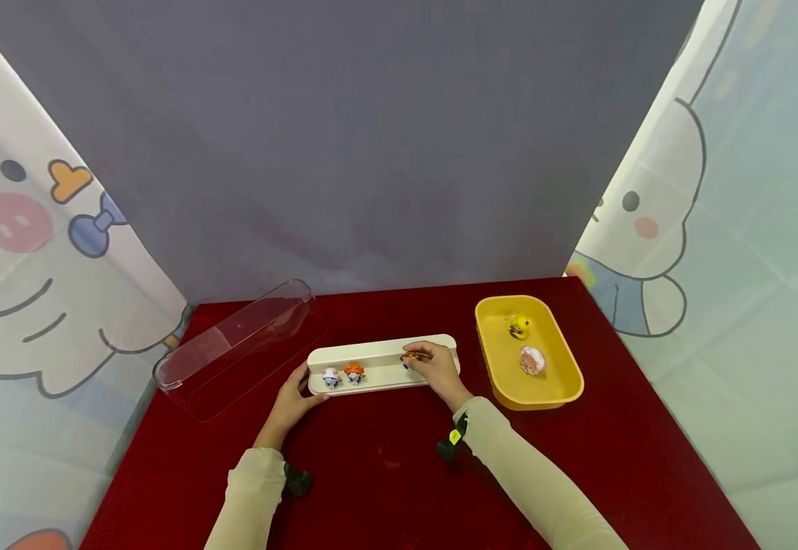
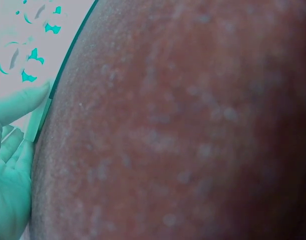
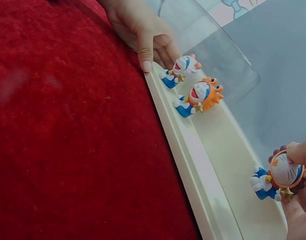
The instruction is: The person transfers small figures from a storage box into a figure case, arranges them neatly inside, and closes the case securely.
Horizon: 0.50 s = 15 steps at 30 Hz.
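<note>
A long cream tray (image 1: 384, 376) lies on the red cloth in the head view. My left hand (image 1: 290, 403) grips its left end, thumb at the front corner and fingers round the end. Inside, toward the left, sit a small figurine with a white hat (image 1: 330, 377) and one with an orange crab-like hat (image 1: 354, 373). Over the tray's right part, my right hand (image 1: 439, 374) pinches a third figurine (image 3: 285, 172) with a brown beaded headpiece, between thumb and fingers. Whether this figurine touches the tray floor is hard to tell.
Right of the tray stands a yellow bin (image 1: 571, 363) holding a yellow figurine (image 1: 519, 328) and a white-and-pink one (image 1: 532, 360). A clear plastic cover (image 1: 234, 344) lies at the back left. Grey cloth (image 1: 385, 153) rises behind the table, with printed curtains either side.
</note>
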Available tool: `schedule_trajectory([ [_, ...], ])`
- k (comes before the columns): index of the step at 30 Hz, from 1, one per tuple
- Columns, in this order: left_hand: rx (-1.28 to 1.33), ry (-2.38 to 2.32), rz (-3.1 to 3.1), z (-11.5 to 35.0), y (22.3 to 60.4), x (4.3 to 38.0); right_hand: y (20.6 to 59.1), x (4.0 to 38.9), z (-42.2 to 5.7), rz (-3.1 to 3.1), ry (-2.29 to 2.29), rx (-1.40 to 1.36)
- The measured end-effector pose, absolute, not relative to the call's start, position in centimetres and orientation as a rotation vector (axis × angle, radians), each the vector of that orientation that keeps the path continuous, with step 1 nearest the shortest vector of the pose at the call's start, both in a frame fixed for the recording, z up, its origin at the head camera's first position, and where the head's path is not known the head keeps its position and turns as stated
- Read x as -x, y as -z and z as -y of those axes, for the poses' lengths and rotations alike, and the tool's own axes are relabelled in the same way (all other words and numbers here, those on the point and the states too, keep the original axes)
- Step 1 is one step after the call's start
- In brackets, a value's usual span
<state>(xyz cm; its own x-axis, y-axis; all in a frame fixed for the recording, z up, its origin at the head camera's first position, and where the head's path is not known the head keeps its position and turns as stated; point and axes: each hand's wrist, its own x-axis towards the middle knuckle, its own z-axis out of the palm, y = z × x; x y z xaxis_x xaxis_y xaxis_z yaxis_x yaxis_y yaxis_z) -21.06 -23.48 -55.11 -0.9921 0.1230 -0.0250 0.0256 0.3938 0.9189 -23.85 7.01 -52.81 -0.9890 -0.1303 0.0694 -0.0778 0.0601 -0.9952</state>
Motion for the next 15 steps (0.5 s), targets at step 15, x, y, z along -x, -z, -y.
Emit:
schedule_trajectory([
  [15, -0.120, -1.676, -2.547, 23.9, 56.4, 21.6, 53.2, 23.7, -5.5, -2.288, 2.096, 0.315],
])
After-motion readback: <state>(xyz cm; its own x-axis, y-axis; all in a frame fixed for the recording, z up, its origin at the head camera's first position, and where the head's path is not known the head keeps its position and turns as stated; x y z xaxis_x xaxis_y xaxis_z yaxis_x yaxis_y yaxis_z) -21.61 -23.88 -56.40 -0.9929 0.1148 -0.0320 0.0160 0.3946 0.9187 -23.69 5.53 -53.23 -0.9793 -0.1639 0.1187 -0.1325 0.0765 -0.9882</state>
